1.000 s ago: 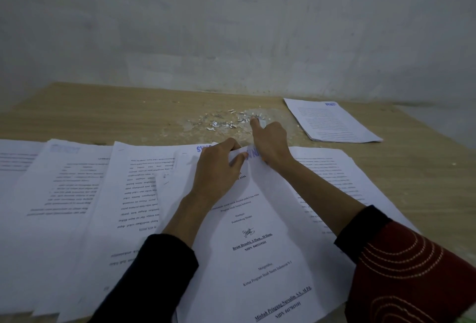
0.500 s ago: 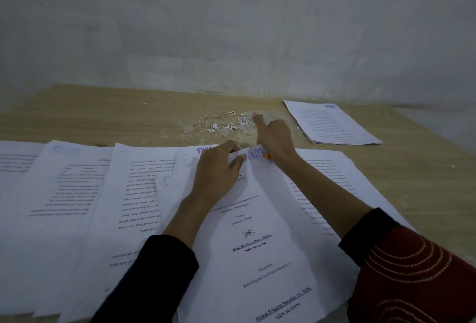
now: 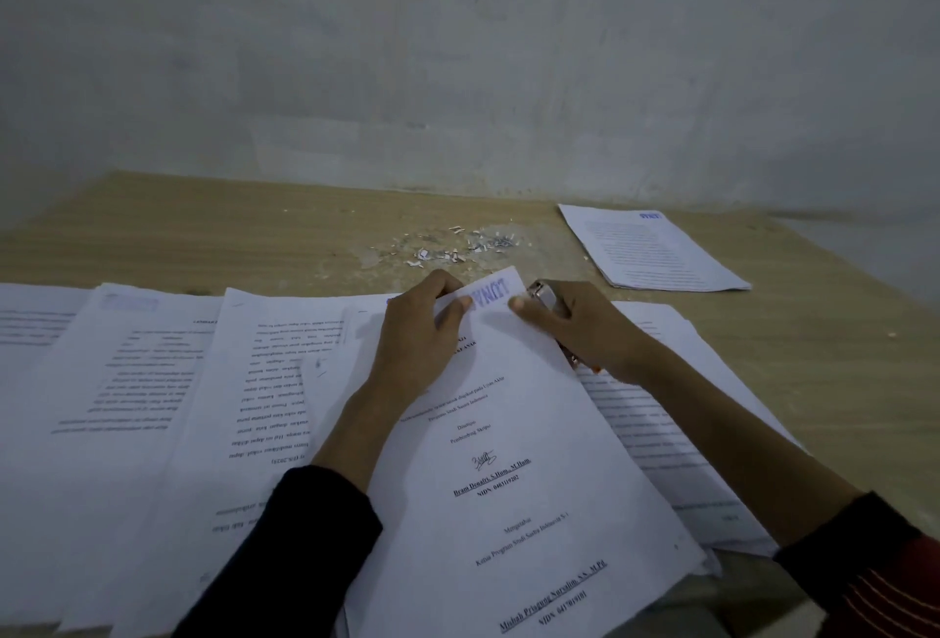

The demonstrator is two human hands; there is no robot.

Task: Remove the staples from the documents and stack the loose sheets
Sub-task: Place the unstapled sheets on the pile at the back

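The left hand [image 3: 417, 347] pinches the stamped far corner of the document [image 3: 519, 495], whose long axis slants away across the worktop [image 3: 229, 240], while the right hand [image 3: 590, 332], fingers curled round a metal tool [image 3: 541, 292], sits just right of that same corner.

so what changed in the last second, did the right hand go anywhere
The right hand drew back from the staple pile toward the person and now sits at the stamped top corner of the top document. The metal tool it grips has come into view. The left hand kept pinching that corner. The far stack and the spread sheets stayed put.
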